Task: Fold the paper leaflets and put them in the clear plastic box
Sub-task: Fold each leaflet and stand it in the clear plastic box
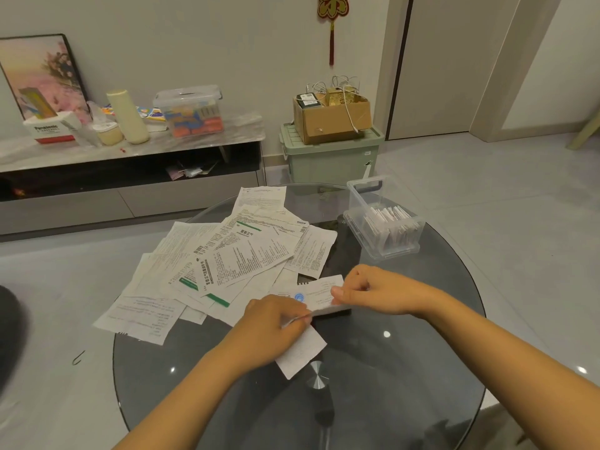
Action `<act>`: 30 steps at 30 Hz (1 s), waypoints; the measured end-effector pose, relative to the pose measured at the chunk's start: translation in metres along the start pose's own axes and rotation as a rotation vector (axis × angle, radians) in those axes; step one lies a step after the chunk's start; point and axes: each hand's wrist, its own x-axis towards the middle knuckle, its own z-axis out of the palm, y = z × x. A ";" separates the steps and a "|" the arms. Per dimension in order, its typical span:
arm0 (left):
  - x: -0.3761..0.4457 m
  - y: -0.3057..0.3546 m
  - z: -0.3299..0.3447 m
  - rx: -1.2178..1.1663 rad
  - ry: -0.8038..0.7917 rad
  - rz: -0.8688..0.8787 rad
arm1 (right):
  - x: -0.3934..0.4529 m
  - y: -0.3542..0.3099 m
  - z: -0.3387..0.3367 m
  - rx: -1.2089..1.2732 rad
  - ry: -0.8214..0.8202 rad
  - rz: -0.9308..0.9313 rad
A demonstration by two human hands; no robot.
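Half-folded leaflet (319,295) held over the middle of the round glass table (406,368), pinched at its near-left part by curled left hand (271,323) and at its right end by right hand (370,290). Loose pile of unfolded leaflets (227,258) spread toward the table's left and far edges. Clear plastic box (384,222) near the far-right edge, folded leaflets (389,225) standing inside.

home living room — low media console (130,164), framed photo (42,76), red wall charm (331,14)
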 end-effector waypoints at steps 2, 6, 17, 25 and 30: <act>0.000 0.003 -0.005 -0.069 0.031 -0.068 | -0.001 -0.002 0.001 -0.037 -0.030 -0.019; 0.007 0.002 -0.009 -0.097 0.179 -0.164 | 0.011 0.009 0.012 -0.031 0.095 0.057; 0.015 -0.012 0.004 0.141 0.265 -0.204 | 0.027 0.011 0.028 -0.138 0.292 0.121; 0.008 -0.002 0.019 0.245 0.190 0.018 | 0.012 0.008 0.015 0.021 0.110 0.214; 0.000 0.008 0.024 0.327 0.093 0.081 | -0.007 0.003 0.002 0.306 0.043 0.189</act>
